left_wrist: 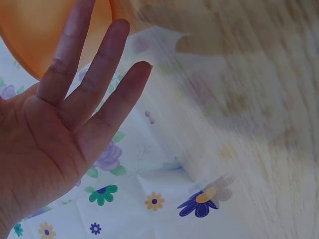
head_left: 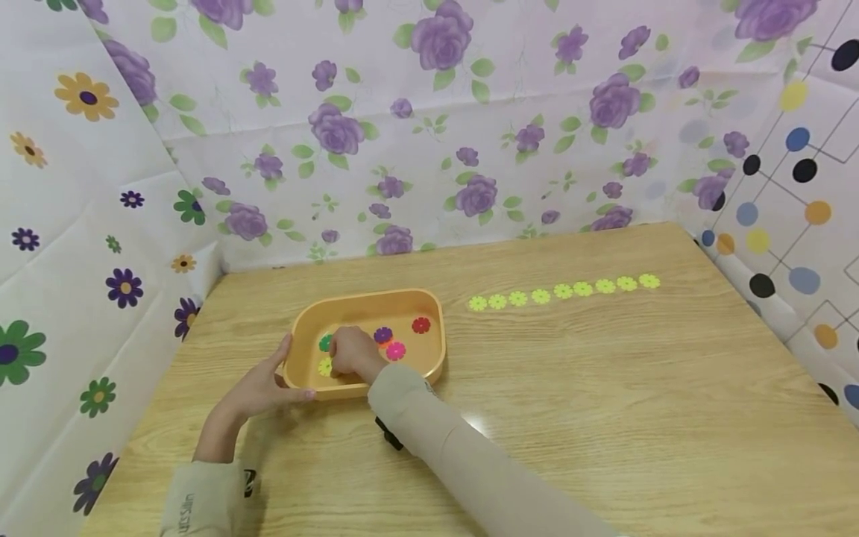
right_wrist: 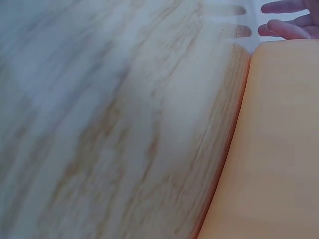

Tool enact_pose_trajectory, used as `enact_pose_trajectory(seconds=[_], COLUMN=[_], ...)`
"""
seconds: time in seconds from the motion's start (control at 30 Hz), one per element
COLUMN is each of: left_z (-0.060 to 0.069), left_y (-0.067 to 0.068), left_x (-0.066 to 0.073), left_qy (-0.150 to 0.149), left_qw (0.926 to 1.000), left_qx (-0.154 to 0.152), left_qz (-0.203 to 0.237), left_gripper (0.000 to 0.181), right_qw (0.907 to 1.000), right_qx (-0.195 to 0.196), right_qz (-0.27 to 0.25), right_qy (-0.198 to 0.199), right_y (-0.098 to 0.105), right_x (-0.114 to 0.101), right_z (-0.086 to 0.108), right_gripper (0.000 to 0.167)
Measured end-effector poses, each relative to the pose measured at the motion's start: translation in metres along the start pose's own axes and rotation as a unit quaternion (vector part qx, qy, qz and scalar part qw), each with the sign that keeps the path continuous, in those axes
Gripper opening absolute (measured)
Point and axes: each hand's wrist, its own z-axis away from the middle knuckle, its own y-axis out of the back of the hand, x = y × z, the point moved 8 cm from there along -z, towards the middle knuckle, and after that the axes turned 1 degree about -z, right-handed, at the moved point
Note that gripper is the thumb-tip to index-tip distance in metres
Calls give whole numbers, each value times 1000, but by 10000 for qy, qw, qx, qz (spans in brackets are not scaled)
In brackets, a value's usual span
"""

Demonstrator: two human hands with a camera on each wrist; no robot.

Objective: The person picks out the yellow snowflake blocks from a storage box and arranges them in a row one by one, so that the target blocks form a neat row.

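An orange plastic basin [head_left: 436, 328] holds several flower-shaped discs: green [head_left: 325, 342], yellow [head_left: 325, 366], purple [head_left: 383, 335], pink [head_left: 396, 350] and red [head_left: 420, 325], with a bit of orange beside the purple. My left hand [head_left: 258, 388] rests against the basin's left end, thumb along the near side; its other fingers look straight and spread in the left wrist view. My right hand [head_left: 354, 350] reaches down inside the basin, fingers bent, right beside the yellow disc. Its fingertips are hidden, and a grip on anything does not show.
A row of several yellow flower discs [head_left: 562, 291] runs across the wooden table [head_left: 590, 403], right of the basin. Behind the table hangs a purple-flowered cloth [head_left: 376, 164]. Patterned sheets also stand at the left [head_left: 60, 298] and right [head_left: 792, 246].
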Motion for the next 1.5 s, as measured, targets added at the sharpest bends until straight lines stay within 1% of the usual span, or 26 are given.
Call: enact_pose_trajectory(seconds=[0.1,0.3,0.47,0.67,0.87,1.1,1.2,1.33,1.5], left_z=[1,1,1,0,-1,1,1,0,-1], left_y=[0,-1,-1,-1,-1,-2,-2,-1,-2], left_x=[0,-1,-2,-2,0,-2,-3,-4,-7], left_qy=[-21,35,50,105,57,63,63,84,223], left_qw=[10000,10000,10000,9999,10000,10000,10000,10000,9997], left_qx=[11,19,46,2,-7,-41,-46,-32,-29], left_qz=[31,24,-19,-67,-3,41,22,-40,-74], left_gripper=[111,112,112,112,113,112,112,112,112], right_qw=[10000,9998,9984,9947,9882,9755,9722,9689,9634], right_qx=[42,48,103,219,273,222,210,227,202], right_qz=[-56,-204,-559,-1003,-1505,-2185,-2333,-2462,-2666], right_qy=[37,-6,45,72,-19,-80,-55,90,202], right_y=[0,1,3,6,10,11,16,24,33], right_x=[-1,0,1,4,5,5,4,4,10], right_z=[0,1,1,1,5,14,18,24,29], right_gripper=[16,13,10,7,6,7,7,8,8])
